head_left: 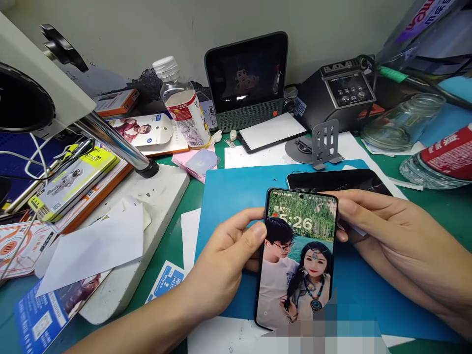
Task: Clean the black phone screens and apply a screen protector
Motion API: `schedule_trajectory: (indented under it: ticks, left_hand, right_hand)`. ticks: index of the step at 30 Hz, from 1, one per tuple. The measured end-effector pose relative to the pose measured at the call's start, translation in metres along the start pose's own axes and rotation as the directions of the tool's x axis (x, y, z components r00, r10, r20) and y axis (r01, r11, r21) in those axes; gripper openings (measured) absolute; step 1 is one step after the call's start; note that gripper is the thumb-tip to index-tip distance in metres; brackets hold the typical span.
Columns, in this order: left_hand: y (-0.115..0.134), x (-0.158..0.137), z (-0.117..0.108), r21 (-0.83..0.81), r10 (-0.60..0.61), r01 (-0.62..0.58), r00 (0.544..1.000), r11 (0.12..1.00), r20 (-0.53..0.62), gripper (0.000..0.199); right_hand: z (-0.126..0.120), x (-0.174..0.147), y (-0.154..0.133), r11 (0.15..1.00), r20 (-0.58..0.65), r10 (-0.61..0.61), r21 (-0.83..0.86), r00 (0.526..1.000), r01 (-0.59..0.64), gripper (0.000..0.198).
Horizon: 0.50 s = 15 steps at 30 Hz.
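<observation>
One flat rectangular blue mat (230, 196) spans the middle, with one black-screened display (245, 81) standing beyond it. Over the mat's near part, two bare hands hold one lit, black-framed rectangular phone (298, 275), tilted to face the wearer. The left hand (228, 260) grips its left edge, thumb bent, fingers curled behind; the right hand (401, 241) reaches in from the right, thumb and fingers narrowed on the upper edge. One glossy dark phone (332, 179) lies at the mat's far right, near one grey slotted stand (325, 142).
</observation>
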<state>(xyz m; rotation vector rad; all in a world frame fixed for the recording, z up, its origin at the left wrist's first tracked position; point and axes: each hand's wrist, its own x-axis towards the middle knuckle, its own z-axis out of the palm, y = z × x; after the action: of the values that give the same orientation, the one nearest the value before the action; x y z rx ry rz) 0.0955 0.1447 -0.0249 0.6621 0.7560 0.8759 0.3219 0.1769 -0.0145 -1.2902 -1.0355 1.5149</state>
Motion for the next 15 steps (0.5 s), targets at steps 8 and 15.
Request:
schedule_trajectory:
  ticks: [8, 15]
  left_hand:
    - [-0.0017, -0.0025, 0.0016, -0.009, 0.0, 0.0, 1.0, 1.0, 0.004, 0.025]
    - [-0.0052, -0.0031, -0.0003, -0.025, -0.03, 0.029, 0.999, 0.999, -0.042, 0.025]
  right_hand:
    - [0.0046, -0.0011, -0.005, 0.999, 0.044, -0.032, -0.007, 0.999, 0.032, 0.023]
    - [0.0025, -0.001, -0.0008, 0.997, 0.124, -0.072, 0.002, 0.99, 0.072, 0.025]
